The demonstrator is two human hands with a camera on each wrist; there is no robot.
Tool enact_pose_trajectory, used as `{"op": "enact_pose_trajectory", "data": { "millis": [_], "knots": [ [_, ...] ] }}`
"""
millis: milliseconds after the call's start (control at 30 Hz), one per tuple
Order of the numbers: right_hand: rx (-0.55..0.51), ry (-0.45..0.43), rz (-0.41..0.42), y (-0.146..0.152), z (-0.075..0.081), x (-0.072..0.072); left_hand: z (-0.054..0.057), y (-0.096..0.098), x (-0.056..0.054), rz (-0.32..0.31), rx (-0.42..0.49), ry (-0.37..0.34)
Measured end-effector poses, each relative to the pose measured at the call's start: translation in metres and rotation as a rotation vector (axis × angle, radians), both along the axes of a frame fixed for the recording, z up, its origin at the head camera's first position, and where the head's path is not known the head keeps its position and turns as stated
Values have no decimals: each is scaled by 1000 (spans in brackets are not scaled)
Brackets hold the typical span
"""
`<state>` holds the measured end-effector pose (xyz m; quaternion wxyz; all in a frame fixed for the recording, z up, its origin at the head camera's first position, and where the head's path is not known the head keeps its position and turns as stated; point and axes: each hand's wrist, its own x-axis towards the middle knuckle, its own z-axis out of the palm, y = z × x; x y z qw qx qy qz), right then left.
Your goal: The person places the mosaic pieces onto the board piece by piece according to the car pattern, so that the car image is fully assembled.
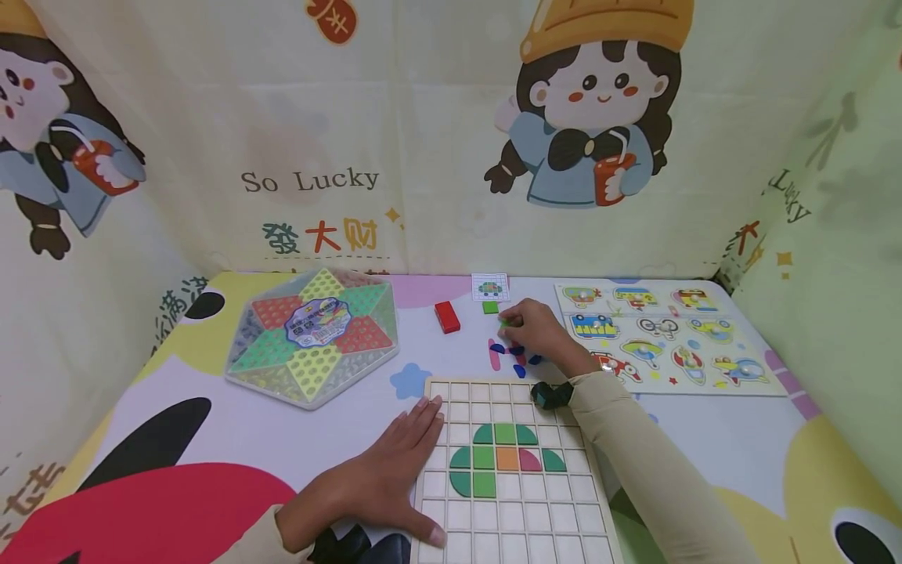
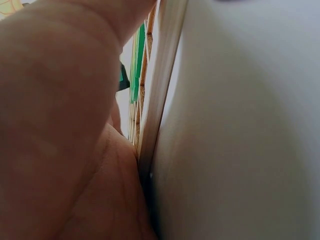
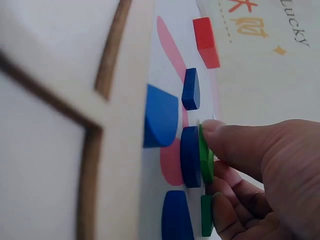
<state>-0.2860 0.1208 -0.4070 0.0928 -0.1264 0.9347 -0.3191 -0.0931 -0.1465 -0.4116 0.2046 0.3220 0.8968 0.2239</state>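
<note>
My right hand [image 1: 537,333] reaches past the far edge of the wooden grid board [image 1: 517,513] and pinches a small green tile [image 3: 206,155] between thumb and fingers. In the right wrist view a second green piece [image 3: 206,216] shows beside the fingertips. Several blue rounded tiles [image 3: 190,156] lie close by. My left hand [image 1: 384,470] rests along the board's left edge, fingers straight and thumb spread over the near corner. On the board, green tiles [image 1: 484,457], an orange square [image 1: 506,459] and a pink quarter-round [image 1: 529,460] form a turtle-like shape.
A small pattern card [image 1: 489,287] lies at the back, with a green square [image 1: 490,308] just in front. Left of these are a red block [image 1: 447,317] and a hexagonal box [image 1: 310,338] of coloured pieces. A vehicle picture board [image 1: 669,337] lies at the right.
</note>
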Motion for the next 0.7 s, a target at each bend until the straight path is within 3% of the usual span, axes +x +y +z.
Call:
{"op": "enact_pose_trajectory", "data": {
  "millis": [233, 700],
  "knots": [
    [15, -4, -5, 0, 2, 3, 1, 1, 1, 7, -4, -8],
    [-97, 17, -14, 4, -2, 5, -1, 1, 2, 7, -15, -1]
  ]
}}
